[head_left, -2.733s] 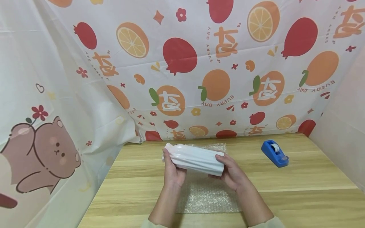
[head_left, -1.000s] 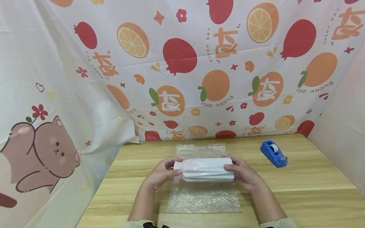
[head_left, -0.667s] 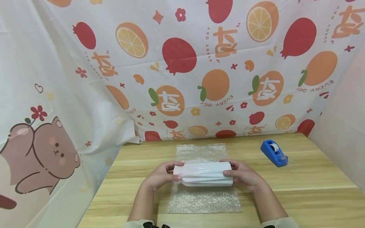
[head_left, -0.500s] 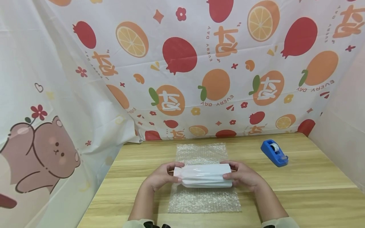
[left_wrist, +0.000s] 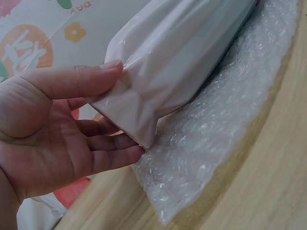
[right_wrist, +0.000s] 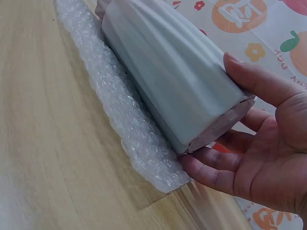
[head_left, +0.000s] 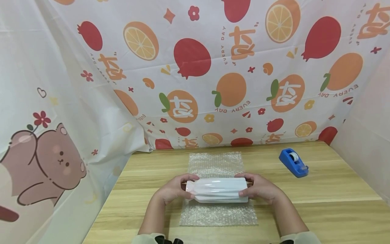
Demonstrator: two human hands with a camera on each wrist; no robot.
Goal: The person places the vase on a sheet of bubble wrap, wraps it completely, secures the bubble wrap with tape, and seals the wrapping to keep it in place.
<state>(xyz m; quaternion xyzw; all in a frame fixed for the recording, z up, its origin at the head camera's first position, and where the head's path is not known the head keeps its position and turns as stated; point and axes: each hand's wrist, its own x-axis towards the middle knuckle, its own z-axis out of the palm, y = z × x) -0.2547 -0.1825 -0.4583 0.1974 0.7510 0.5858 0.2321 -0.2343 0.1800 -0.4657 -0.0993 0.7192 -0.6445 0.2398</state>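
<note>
L grip point(head_left: 173, 189), R grip point(head_left: 261, 189) hold wht vase point(head_left: 217, 190) over bubblewrap point(head_left: 218, 215).

the vase point(head_left: 220, 190) fades from pink to pale blue.

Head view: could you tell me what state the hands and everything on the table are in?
Fluted vase, on its side, held at both ends above the bubble wrap sheet; contact unclear
Bubble wrap sheet, spread out, not wrapped around anything
Blue tape dispenser, standing untouched, roll loaded
Left hand, gripping the vase's neck end
Right hand, gripping its base end
</note>
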